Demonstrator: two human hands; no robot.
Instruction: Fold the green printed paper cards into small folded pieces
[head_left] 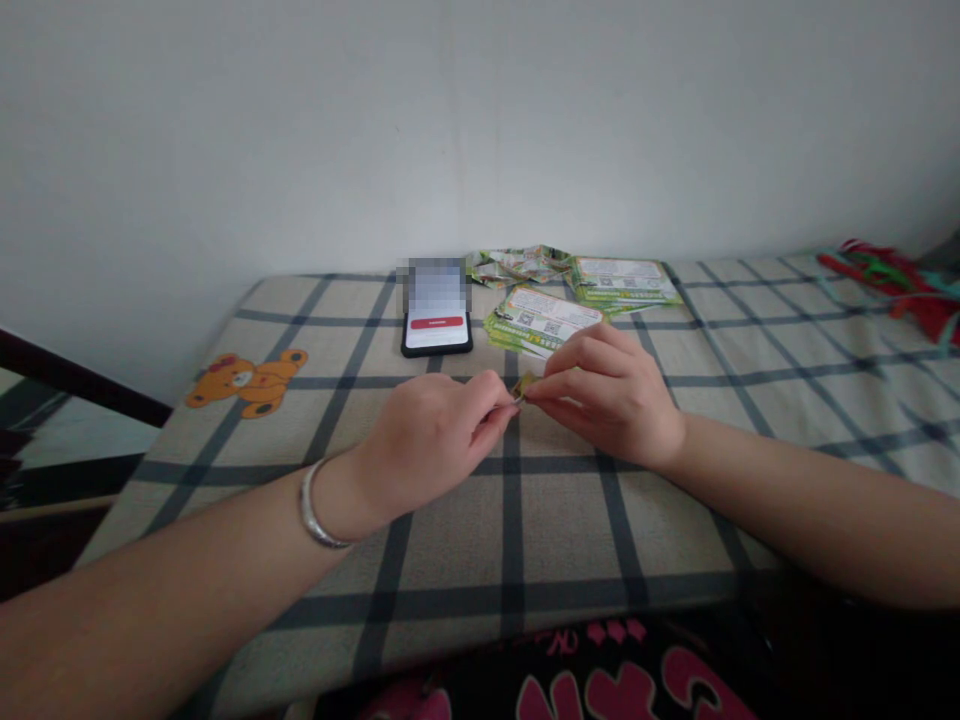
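Over the middle of the checked tablecloth, my left hand [435, 435] and my right hand [611, 390] meet fingertip to fingertip. Between them is a small yellowish piece [523, 384], too small and too covered by fingers to name. My right thumb and fingers pinch it from the right. The left thumb and index finger are pressed together at its other side, where a thin pale edge shows. Just behind the right hand lies a fanned stack of green-and-white printed cards [551, 315]. A silver bangle [315, 510] circles my left wrist.
A phone [437, 335] with a lit, partly blurred screen lies behind my left hand. Crumpled green wrappers [521, 265] and more printed cards [626, 280] lie along the wall. A bear cut-out [247, 383] is at left, red and green fabric [900, 285] at far right.
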